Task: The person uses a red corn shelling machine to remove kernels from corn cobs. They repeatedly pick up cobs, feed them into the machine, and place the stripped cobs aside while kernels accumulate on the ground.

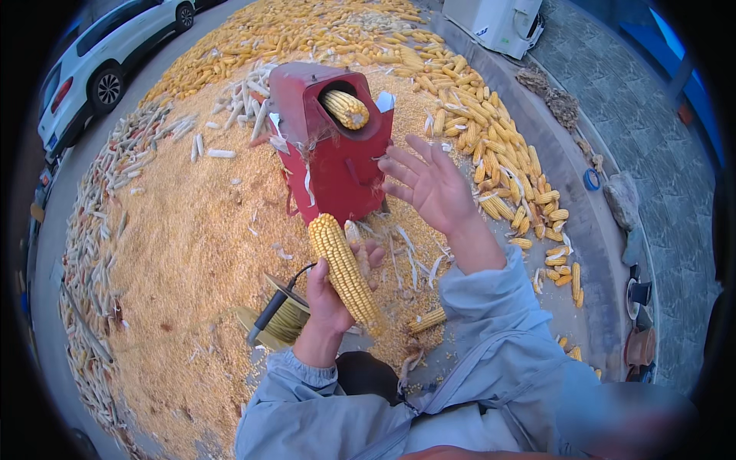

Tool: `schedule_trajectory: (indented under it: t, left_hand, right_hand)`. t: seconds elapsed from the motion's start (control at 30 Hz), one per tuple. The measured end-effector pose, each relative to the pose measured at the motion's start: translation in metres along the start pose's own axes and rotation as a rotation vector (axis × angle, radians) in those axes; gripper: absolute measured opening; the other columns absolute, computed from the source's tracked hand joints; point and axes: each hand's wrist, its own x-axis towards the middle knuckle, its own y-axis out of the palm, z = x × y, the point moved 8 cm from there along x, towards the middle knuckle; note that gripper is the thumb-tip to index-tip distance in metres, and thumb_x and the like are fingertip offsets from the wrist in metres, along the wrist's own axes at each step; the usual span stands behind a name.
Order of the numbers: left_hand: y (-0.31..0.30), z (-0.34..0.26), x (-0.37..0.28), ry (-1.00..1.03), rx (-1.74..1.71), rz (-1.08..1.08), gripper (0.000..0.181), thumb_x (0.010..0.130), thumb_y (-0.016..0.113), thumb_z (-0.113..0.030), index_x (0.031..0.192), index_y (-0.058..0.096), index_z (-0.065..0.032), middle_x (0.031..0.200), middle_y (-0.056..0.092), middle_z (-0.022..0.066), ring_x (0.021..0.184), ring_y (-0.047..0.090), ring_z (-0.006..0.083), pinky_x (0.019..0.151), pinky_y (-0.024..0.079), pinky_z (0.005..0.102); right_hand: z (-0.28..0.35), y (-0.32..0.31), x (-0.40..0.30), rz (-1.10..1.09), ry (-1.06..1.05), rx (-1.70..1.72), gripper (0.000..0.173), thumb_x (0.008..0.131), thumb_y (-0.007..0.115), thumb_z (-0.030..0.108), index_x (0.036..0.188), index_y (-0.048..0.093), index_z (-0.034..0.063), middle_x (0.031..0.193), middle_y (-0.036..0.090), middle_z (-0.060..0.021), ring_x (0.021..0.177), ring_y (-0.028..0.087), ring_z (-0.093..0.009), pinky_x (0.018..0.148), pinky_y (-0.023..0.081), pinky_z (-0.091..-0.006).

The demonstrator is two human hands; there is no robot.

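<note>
My left hand (330,296) holds a yellow ear of corn (345,273), tilted, its thick end towards the machine. Behind that ear, near my left fingers, a paler cob (357,244) partly shows. My right hand (431,187) is raised beside the machine, fingers spread, with nothing in it. In front of me stands a red metal corn sheller (339,178). Another ear of corn (347,109) sits in its round feed opening (368,133), with the cut end facing me. Bits of husk cling to the sheller's front.
Loose kernels (172,230) cover the ground around the sheller. Bare cobs (92,247) lie along the left, and whole ears (500,155) are heaped right and behind. A cable reel (282,316) stands near my left wrist. A white car (109,63) is parked far left.
</note>
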Motion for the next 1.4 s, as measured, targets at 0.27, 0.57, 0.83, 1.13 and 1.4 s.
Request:
schedule_trajectory:
  t: [0.27, 0.57, 0.83, 1.13, 1.4]
  left_hand:
    - [0.116, -0.087, 0.127, 0.165, -0.024, 0.152, 0.058, 0.085, 0.05, -0.053, 0.113, 0.053, -0.0025, 0.122, 0.047, 0.0241, 0.123, 0.042, 0.0386, 0.078, 0.053, 0.0419]
    - [0.091, 0.003, 0.119, -0.212, -0.169, 0.1, 0.059, 0.09, 0.045, -0.052, 0.116, 0.047, 0.0017, 0.093, 0.058, 0.0134, 0.076, 0.059, 0.0237, 0.066, 0.052, 0.0346]
    - [0.137, -0.067, 0.163, 0.197, -0.186, 0.413, 0.063, 0.097, 0.026, -0.041, 0.134, 0.027, 0.01, 0.13, 0.042, 0.0242, 0.113, 0.047, 0.0348, 0.095, 0.04, 0.0472]
    - [0.061, -0.072, 0.206, 0.164, -0.057, 0.175, 0.063, 0.095, 0.033, -0.035, 0.132, 0.022, 0.0154, 0.082, 0.044, 0.0066, 0.075, 0.045, 0.0177, 0.066, 0.037, 0.0345]
    - [0.07, -0.008, 0.197, 0.039, 0.604, 0.299, 0.045, 0.092, 0.04, -0.019, 0.13, 0.036, 0.0056, 0.085, 0.04, 0.0045, 0.077, 0.04, 0.0168, 0.073, 0.036, 0.0325]
  right_hand:
    - [-0.016, -0.109, -0.11, -0.255, 0.026, 0.051, 0.039, 0.098, 0.039, 0.03, 0.129, 0.043, 0.008, 0.126, 0.052, -0.0141, 0.109, 0.056, -0.027, 0.088, 0.049, -0.0443]
    - [-0.017, -0.188, -0.176, -0.432, -0.029, 0.144, 0.033, 0.096, 0.043, 0.026, 0.124, 0.049, 0.0097, 0.116, 0.058, -0.0081, 0.101, 0.06, -0.024, 0.083, 0.051, -0.0412]
    - [-0.062, -0.312, -0.25, -0.712, 0.019, 0.051, 0.036, 0.093, 0.051, 0.025, 0.125, 0.048, 0.0091, 0.114, 0.059, -0.0069, 0.099, 0.059, -0.02, 0.079, 0.05, -0.0373]
    - [-0.151, -0.455, -0.439, -1.264, 0.412, -0.702, 0.051, 0.084, 0.064, 0.027, 0.126, 0.049, 0.0032, 0.118, 0.058, -0.0107, 0.102, 0.058, -0.023, 0.08, 0.048, -0.0371]
    - [-0.05, -0.483, -0.426, -1.01, 0.817, -1.816, 0.074, 0.073, 0.068, 0.011, 0.138, 0.035, 0.0218, 0.148, 0.023, -0.0087, 0.133, 0.027, -0.033, 0.099, 0.038, -0.0516]
